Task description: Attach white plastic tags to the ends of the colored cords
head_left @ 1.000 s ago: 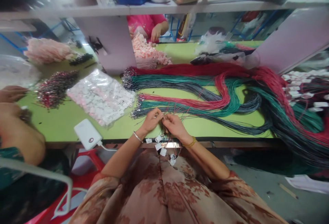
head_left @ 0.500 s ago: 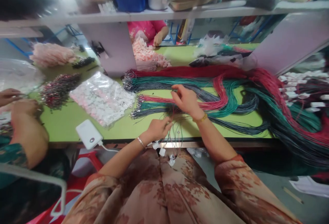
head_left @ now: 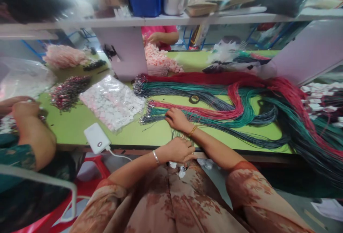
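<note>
Lying nearer than the tape roll on the worktop: loose thin wires, between right hand and left hand. Fingers curled on both; impossible to tell what either grip holds. Left of the roll: clear bag of white pieces. Beyond the roll: a co-worker's pink sleeve.

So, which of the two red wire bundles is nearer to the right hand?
The front red bundle, just beyond the right hand; the back red bundle lies farther off, past the dark ring.
</note>
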A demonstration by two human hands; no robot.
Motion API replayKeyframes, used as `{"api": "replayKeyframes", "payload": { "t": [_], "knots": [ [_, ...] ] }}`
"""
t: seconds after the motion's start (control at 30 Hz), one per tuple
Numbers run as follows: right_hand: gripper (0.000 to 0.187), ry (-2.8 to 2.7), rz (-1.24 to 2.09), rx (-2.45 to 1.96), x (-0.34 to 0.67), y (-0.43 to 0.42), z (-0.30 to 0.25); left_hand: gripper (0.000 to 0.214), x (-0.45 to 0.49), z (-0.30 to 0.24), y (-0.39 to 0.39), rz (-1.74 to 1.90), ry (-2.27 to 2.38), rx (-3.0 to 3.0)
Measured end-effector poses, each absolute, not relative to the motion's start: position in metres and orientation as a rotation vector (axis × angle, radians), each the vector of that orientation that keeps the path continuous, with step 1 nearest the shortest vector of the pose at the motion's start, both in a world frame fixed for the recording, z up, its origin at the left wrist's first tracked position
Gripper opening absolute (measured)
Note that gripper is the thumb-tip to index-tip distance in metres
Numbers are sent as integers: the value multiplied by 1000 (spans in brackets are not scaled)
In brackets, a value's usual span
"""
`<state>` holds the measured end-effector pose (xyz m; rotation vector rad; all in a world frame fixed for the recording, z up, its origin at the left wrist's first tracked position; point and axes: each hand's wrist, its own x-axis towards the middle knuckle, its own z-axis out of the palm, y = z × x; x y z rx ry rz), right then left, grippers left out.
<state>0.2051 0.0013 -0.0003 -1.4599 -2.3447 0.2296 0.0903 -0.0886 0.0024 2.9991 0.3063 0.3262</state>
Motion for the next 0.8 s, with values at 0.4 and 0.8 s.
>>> {"api": "replayKeyframes", "payload": {
  "t": [0.4,0.8],
  "knots": [
    [24,-2419,268,-1510,207,-4,12,19,-28,16,26,826,1905,2213],
    [23,-2508,239,-1440,188,-4,3,15,-44,10,44,1220,1642,1668]
  ]
}}
